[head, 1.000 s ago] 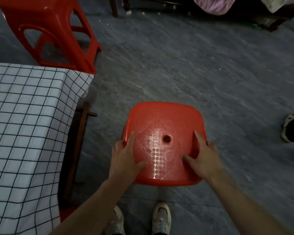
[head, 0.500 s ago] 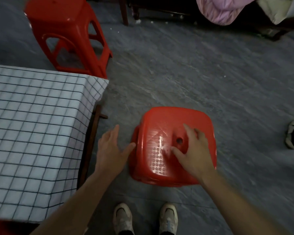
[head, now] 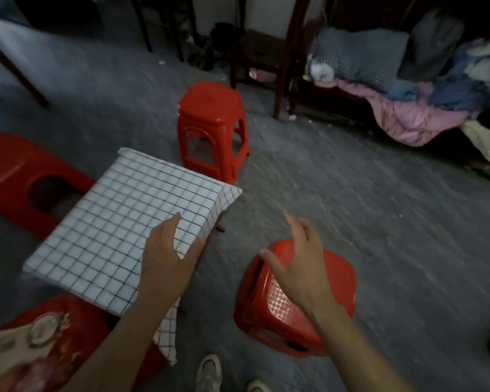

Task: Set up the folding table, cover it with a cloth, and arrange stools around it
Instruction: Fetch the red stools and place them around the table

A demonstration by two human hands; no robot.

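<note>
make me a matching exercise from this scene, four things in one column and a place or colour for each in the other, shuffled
Things:
1. far stool
2. near stool
3. cloth
4. blanket

Place or colour:
A. white with a black grid
B. pink, at the far right
C. below the right hand
D. upright, beyond the cloth

Pairs: 1-D, 2-C, 3-A, 4-B

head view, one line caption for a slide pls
Left hand over the checked cloth, right hand over a red stool beside it; another stool stands beyond.
</note>
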